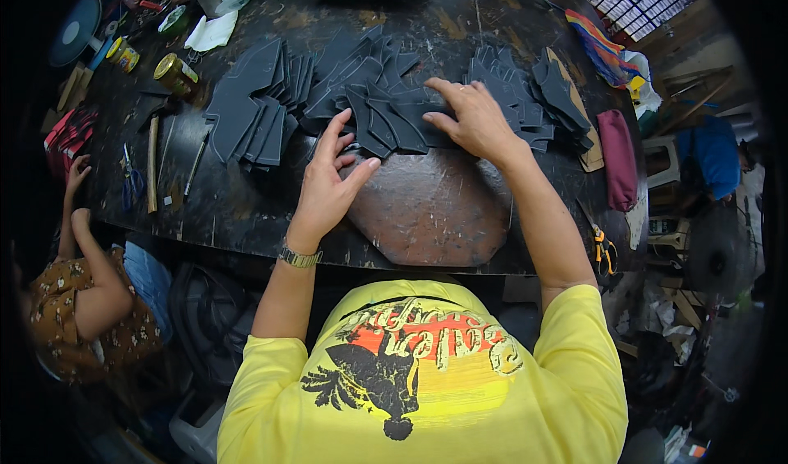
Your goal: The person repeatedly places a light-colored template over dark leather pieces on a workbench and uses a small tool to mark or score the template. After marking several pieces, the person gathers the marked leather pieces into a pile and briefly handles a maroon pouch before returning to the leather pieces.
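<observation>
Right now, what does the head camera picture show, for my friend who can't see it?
A person in a yellow shirt presses the right hand flat on fanned-out black cut pieces on a dark worktable, while the open left hand hovers at the pile's near edge. A hammer and small tins lie at left, beside another person's arm.

Even overhead light, dull sheen on the worn dark table (246,210), sharp centre, fisheye bending, black vignetted corners
</observation>
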The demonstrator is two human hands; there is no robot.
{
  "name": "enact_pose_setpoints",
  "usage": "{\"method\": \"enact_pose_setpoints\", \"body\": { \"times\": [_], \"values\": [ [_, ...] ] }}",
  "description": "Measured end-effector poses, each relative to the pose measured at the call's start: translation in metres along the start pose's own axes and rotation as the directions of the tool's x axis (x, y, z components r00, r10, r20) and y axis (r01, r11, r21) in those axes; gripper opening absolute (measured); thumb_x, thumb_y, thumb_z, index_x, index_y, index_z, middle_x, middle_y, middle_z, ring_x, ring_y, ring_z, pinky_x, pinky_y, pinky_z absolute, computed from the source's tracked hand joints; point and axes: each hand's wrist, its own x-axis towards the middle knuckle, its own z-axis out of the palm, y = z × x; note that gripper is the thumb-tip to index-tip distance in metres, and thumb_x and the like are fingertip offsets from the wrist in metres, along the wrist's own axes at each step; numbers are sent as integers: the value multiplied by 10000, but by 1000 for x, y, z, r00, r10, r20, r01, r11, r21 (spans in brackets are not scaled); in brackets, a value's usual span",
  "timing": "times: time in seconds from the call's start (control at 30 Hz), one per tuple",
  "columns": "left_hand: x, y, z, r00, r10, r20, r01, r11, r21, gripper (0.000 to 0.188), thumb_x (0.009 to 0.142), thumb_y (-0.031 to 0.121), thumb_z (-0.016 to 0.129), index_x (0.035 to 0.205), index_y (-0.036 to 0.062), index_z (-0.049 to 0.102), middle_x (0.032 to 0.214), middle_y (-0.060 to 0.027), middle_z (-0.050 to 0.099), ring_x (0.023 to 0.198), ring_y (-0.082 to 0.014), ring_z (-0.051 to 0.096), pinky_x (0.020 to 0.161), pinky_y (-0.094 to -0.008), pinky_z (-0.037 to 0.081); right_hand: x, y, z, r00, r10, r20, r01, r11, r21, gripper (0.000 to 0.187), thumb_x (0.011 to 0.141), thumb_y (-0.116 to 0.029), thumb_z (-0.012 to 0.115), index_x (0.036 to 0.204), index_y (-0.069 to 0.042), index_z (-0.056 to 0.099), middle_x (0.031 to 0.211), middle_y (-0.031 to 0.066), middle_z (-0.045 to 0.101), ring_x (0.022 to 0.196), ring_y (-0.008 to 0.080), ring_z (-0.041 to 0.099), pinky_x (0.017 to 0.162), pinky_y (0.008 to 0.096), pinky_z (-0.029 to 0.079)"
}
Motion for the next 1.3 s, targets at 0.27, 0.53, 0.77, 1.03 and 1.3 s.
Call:
{"method": "enact_pose_setpoints", "body": {
  "times": [0.27,0.53,0.77,1.03,1.3],
  "values": [
    [20,1,9,995,-62,77,78,969,-234,800,929,145,790,1598,50,362,1600,-277,385,1500,-382,384,1161,-460,430,34,-2,23,980,70,185,-133,926,352,814,828,-176,812,1562,-173,459,1510,205,543,1424,369,480,1197,458,388],
    [21,-6,11,997,-44,56,55,977,-207,725,930,146,786,1562,68,439,1539,-215,468,1426,-335,461,1135,-448,460,35,5,33,978,128,162,-203,742,639,911,716,-135,892,1537,-192,502,1454,197,572,1440,343,467,1216,449,350],
    [19,-6,6,998,-32,46,37,991,-130,690,927,151,782,1538,64,473,1542,-218,472,1419,-369,491,1120,-463,489,46,10,23,931,192,310,-358,633,686,854,670,-91,927,1448,-75,576,1304,137,651,1263,269,591,1139,352,400],
    [15,-6,2,999,-4,-35,0,993,-120,886,924,150,787,1633,57,264,1550,-301,429,1443,-398,469,1157,-469,444,43,13,8,908,137,395,-391,615,685,737,694,-78,923,1362,4,622,1196,36,680,1127,162,613,1071,289,418],
    [36,-12,14,995,-96,17,97,984,-151,1015,889,298,833,1624,-28,214,1554,-332,408,1435,-389,473,1135,-434,441,37,16,14,981,43,191,-167,694,701,795,670,-69,877,1415,-101,600,1298,89,668,1175,210,628,1067,323,459]
  ]
}}
